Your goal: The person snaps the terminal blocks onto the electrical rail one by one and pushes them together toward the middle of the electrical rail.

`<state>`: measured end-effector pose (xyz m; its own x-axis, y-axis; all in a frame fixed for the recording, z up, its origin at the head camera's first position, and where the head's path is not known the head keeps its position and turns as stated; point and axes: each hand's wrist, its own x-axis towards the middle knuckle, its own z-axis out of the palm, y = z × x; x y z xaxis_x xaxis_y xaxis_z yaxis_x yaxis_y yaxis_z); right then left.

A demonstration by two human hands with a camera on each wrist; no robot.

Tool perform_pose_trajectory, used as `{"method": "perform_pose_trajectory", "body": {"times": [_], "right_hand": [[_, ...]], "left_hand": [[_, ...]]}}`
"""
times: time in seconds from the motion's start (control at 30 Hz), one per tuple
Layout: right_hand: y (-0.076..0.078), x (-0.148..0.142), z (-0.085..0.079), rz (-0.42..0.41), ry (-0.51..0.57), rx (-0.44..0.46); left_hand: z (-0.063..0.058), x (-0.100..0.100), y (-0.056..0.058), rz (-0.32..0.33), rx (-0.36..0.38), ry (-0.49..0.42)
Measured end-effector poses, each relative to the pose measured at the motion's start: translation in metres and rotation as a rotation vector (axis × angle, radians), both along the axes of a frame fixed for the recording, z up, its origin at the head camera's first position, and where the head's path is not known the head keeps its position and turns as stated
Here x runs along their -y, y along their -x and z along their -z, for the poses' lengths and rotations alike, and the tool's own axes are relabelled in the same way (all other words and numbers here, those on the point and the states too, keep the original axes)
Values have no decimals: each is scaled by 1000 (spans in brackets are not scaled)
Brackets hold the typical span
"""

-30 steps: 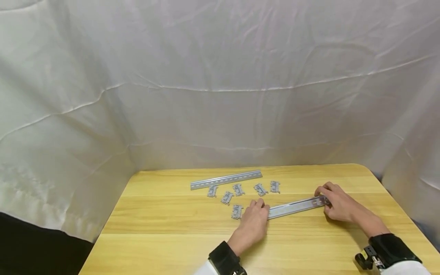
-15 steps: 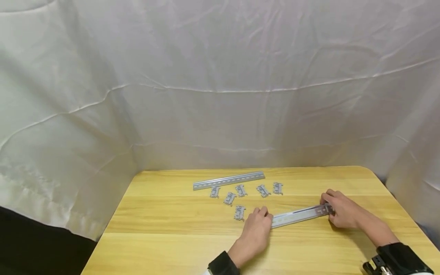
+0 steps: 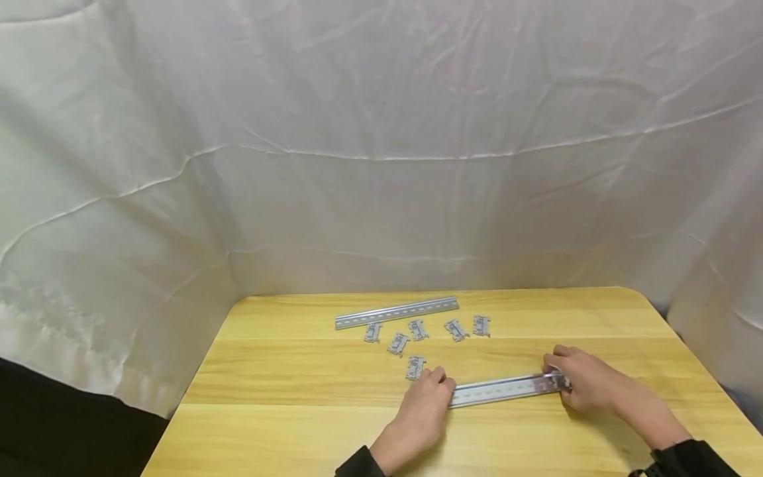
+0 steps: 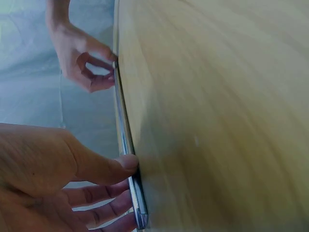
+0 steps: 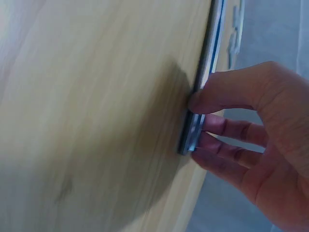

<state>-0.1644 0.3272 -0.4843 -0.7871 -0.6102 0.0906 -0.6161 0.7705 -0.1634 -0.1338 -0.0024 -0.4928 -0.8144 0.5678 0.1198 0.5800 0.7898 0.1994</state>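
Note:
A slotted metal DIN rail (image 3: 495,392) lies low over the wooden table, slanting slightly up to the right in the head view. My left hand (image 3: 419,407) pinches its left end, thumb on the near edge and fingers along the far edge, as the left wrist view shows. At the other end, my right hand (image 3: 587,379) pinches the rail between thumb and fingertips; in the right wrist view the rail's end (image 5: 189,140) pokes out just past the thumb. Close beyond my left fingertips is a grey terminal block (image 3: 415,368).
A second slotted rail (image 3: 396,313) lies near the table's back edge. Several more grey terminal blocks, such as one at the right of the group (image 3: 481,325), are scattered in front of it. Pale cloth (image 3: 381,199) hangs behind the table (image 3: 268,377).
Both hands have brought the rail nearer to me and a little left. Its slots show more plainly now. The terminal blocks and the back rail keep their places on the table.

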Motion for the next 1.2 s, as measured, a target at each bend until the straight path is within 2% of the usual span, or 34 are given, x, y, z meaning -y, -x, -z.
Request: {"method": "perform_pose_trajectory", "body": {"times": [0.13,0.33,0.5,0.73,0.97,1.2], "right_hand": [[-7,16,-3,-49,14,13],[-15,48,-9,-101,23,82],[-19,71,-9,-125,24,59],[-21,90,-11,-121,9,78],[-20,101,-12,-119,33,78],[-16,111,-12,-84,47,64]], "left_hand": [[-1,23,-2,15,15,-70],[-1,61,-2,35,63,-155],[-2,84,2,20,115,-217],[-3,102,11,38,129,-216],[-9,118,21,79,191,-171],[-8,130,33,86,240,-204]]}}
